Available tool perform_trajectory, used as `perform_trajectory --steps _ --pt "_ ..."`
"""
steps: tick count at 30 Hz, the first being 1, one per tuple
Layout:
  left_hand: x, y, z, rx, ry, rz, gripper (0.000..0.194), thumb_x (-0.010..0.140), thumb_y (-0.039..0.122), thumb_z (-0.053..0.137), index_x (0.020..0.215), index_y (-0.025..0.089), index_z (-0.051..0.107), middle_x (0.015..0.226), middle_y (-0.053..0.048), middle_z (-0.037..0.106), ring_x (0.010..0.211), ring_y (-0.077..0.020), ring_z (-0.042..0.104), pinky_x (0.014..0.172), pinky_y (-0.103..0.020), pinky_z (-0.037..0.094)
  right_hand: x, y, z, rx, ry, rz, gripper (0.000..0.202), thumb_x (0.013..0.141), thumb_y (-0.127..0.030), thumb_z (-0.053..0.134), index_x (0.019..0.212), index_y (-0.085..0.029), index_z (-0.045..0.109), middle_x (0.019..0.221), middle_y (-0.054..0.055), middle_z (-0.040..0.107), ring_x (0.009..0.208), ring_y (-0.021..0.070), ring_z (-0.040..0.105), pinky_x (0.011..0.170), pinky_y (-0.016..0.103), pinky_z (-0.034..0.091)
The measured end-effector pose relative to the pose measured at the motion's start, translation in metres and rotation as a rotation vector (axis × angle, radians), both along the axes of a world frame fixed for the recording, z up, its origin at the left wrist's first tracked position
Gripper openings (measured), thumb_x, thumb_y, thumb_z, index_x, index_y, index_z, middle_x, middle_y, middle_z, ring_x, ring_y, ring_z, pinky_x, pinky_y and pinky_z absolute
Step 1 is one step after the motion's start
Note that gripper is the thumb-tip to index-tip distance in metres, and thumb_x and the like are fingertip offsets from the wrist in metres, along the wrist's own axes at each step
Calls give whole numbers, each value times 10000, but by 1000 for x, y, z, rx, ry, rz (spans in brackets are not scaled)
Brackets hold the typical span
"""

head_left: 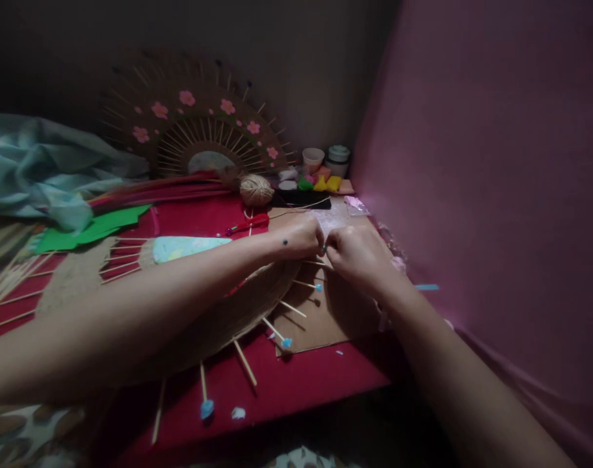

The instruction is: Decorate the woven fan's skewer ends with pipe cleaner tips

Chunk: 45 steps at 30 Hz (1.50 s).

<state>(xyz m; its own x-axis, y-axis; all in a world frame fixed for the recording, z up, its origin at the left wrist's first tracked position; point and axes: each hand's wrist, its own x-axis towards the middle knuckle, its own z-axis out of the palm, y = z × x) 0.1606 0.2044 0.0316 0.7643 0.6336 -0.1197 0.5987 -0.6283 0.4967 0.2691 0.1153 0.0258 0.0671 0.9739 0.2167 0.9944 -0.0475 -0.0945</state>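
Note:
My left hand (301, 236) and my right hand (357, 252) meet above the brown cardboard, fingertips almost touching. Both are closed in a pinch round a tiny blue clay lump (324, 248), mostly hidden by the fingers. Under my left forearm lies a burlap fan (257, 304) with thin wooden sticks fanning out past its curved edge. Several stick ends carry blue clay lumps, such as one blue tip (207, 409) near the front; others, like a bare stick (246, 364), have none. My forearm covers much of the fan.
A finished-looking fan with pink flowers (186, 98) leans at the back wall. A twine ball (256, 190), coloured clay packs (320, 183) and a cup (313, 159) stand before it. Green sheets (92, 229) lie left; a pink cloth (482, 162) hangs right. Cardboard (296, 335) covers the red tabletop.

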Motion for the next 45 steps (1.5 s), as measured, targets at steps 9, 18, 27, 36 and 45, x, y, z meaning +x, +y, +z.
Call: perform_trajectory --steps 9,18,27,36,45 --pt "-3 6 5 4 -17 64 135 670 195 658 744 120 744 539 8 552 563 -108 468 560 -240 323 -9 -13 -21 256 -179 69 210 799 -160 495 776 -142 703 731 103 678 632 176 559 534 302 240" --pt "-6 7 14 -60 -48 40 116 672 183 677 736 102 729 542 11 541 568 -101 442 562 -246 317 9 -9 -19 60 717 -53 170 744 -238 585 640 -156 692 550 14 608 530 106 498 528 245 326" --pt "-7 0 12 -121 -28 -22 79 673 190 673 646 125 709 466 34 492 490 -76 391 525 -248 261 15 1 -20 -37 856 -128 193 684 -244 640 525 -136 619 430 -12 498 426 79 409 451 234 280" --pt "-2 1 6 -39 44 -67 115 675 212 655 666 126 731 472 31 494 500 -82 381 536 -255 258 15 1 -19 75 596 -64 124 695 -118 569 656 -142 684 566 2 589 573 99 503 560 229 334" --pt "3 -11 -4 23 80 -81 76 635 145 629 595 119 688 462 40 447 518 -87 384 525 -243 263 23 9 -4 -299 557 -39 164 705 -178 561 545 -143 552 479 -35 423 483 79 373 472 230 255"
